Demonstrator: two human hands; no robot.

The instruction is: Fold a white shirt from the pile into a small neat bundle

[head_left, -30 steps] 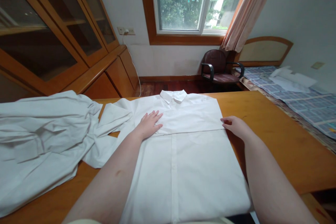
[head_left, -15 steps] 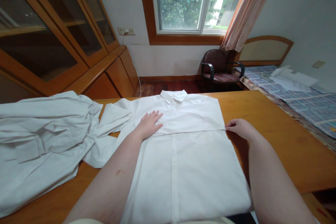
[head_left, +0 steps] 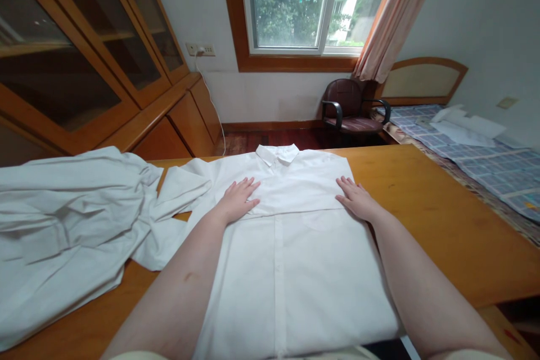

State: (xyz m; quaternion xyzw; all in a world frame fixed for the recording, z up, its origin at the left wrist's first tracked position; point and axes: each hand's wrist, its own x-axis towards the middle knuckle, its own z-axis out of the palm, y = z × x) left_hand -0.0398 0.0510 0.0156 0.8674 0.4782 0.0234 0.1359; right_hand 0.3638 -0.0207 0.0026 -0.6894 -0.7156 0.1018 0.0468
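A white collared shirt (head_left: pixel 295 259) lies flat on the wooden table (head_left: pixel 442 219), collar at the far edge, with a sleeve folded across its chest. My left hand (head_left: pixel 238 198) rests flat on the folded part at the left, fingers spread. On the right side of that fold my right hand (head_left: pixel 355 198) lies palm down with fingers stretched out. The shirt's other sleeve (head_left: pixel 181 191) trails off to the left.
A heap of white cloth (head_left: pixel 67 225) covers the table's left end. Wooden glass-door cabinets (head_left: pixel 84 56) line the left wall. Beyond the table stand a dark armchair (head_left: pixel 348 107), a window and a bed with a checked cover (head_left: pixel 485 157).
My right hand has moved from the shirt's right edge inward onto the folded part and flattened out. My left hand has stayed in place.
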